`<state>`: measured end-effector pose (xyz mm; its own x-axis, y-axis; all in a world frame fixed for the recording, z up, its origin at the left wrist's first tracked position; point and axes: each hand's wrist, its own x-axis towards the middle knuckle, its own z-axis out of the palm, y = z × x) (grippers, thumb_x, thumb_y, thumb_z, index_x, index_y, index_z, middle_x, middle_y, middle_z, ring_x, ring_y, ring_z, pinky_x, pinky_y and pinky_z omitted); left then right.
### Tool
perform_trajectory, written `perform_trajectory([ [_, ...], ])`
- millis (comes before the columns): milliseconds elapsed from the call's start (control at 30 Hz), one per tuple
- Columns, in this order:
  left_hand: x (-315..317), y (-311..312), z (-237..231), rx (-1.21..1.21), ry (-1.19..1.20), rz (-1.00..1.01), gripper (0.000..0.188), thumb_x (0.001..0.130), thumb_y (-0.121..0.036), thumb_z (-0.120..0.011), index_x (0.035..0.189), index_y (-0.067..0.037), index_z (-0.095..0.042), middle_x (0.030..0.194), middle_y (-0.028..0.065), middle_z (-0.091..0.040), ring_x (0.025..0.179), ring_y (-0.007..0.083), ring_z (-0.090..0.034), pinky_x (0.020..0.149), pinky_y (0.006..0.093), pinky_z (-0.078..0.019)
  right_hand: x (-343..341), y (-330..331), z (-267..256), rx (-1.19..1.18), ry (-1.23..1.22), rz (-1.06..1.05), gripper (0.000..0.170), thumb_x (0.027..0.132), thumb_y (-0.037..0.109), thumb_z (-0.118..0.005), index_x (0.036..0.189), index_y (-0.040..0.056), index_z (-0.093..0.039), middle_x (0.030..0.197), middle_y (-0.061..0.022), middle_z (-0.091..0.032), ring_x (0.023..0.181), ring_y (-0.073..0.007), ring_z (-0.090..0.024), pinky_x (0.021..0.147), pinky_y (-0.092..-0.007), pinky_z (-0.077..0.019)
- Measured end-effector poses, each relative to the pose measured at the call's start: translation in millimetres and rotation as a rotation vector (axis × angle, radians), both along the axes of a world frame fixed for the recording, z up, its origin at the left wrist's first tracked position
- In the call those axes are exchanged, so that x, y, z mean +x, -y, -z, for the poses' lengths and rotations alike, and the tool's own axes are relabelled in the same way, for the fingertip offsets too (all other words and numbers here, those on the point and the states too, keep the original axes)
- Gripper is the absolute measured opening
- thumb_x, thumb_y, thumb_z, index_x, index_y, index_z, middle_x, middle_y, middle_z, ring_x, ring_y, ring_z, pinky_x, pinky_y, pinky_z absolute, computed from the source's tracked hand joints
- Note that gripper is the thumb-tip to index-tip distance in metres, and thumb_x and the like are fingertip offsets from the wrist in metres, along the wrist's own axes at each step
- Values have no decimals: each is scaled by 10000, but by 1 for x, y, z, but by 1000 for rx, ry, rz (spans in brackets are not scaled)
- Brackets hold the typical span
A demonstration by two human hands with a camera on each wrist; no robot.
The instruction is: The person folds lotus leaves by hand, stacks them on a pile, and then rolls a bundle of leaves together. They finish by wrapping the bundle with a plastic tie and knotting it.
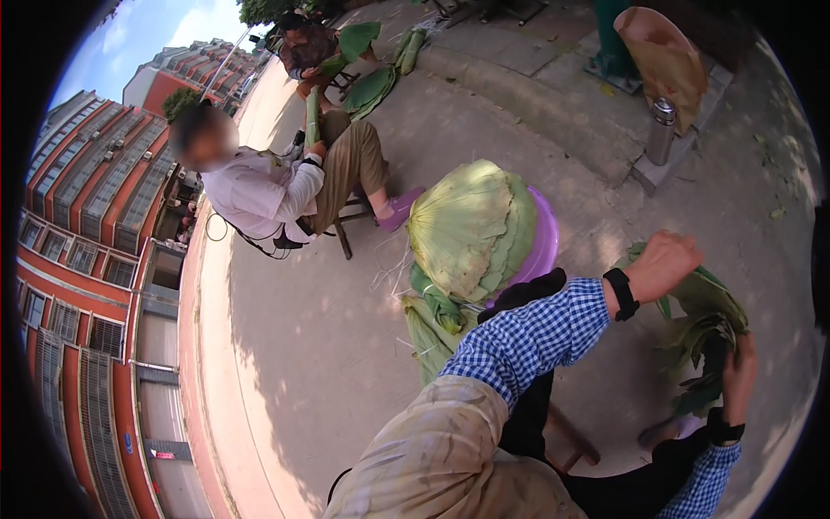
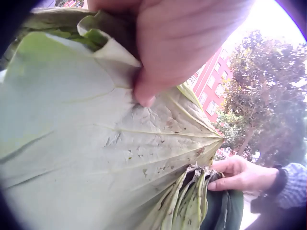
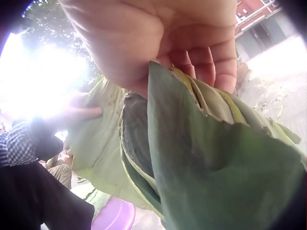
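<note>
Large lotus leaves (image 1: 709, 298) hang between my two hands at the right of the head view. My left hand (image 1: 661, 264) grips the edge of a broad pale leaf (image 2: 72, 124), thumb pressed on its underside. On the other side my right hand (image 1: 739, 372) holds a bundle of folded leaves (image 3: 216, 158), fingers curled behind their gathered edges. In the left wrist view, the pale leaf narrows to a pleated point right by the right hand (image 2: 244, 175) and its bundle. The left hand's fingers are mostly hidden behind the leaf.
A stack of big leaves (image 1: 467, 229) covers a purple tub (image 1: 545, 233) before me. More folded leaves (image 1: 428, 337) lie beside it. A seated person (image 1: 277, 182) handles leaves ahead, another (image 1: 303, 52) behind. A steel flask (image 1: 661, 130) and a paper bag (image 1: 666, 60) stand on the kerb.
</note>
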<state>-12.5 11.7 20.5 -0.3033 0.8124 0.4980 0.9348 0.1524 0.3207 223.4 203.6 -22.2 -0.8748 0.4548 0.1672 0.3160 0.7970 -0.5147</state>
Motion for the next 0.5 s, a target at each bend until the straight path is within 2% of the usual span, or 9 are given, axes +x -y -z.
perform_trajectory([
  [333,8,-1,-5,-50,-44,-6,85,716,-67,-589,795,-73,-558,771,100,-555,730,310,-612,643,390,-475,5,4,-10,-11,57,-3,270,809,-19,-582,1077,-50,-571,1129,-259,-559,1041,-428,-543,862,-430,-450],
  [400,4,-1,1,-15,18,71,76,722,-52,-586,791,-68,-559,781,108,-585,746,319,-620,640,413,-475,7,3,-6,67,35,-39,268,807,-24,-583,1073,-44,-579,1126,-249,-566,1040,-422,-547,857,-432,-451],
  [433,4,-1,4,-12,20,79,76,722,-52,-586,791,-68,-559,781,108,-585,746,319,-620,640,413,-475,5,2,-12,-19,70,-47,257,807,-25,-583,1063,-37,-591,1121,-236,-581,1038,-414,-554,864,-428,-454],
  [500,2,2,8,-116,74,127,93,726,-80,-603,810,-49,-575,793,120,-620,785,328,-626,647,435,-470,7,-2,-7,-19,80,-30,259,805,-29,-581,1064,-33,-594,1108,-231,-588,1032,-413,-556,863,-428,-456],
])
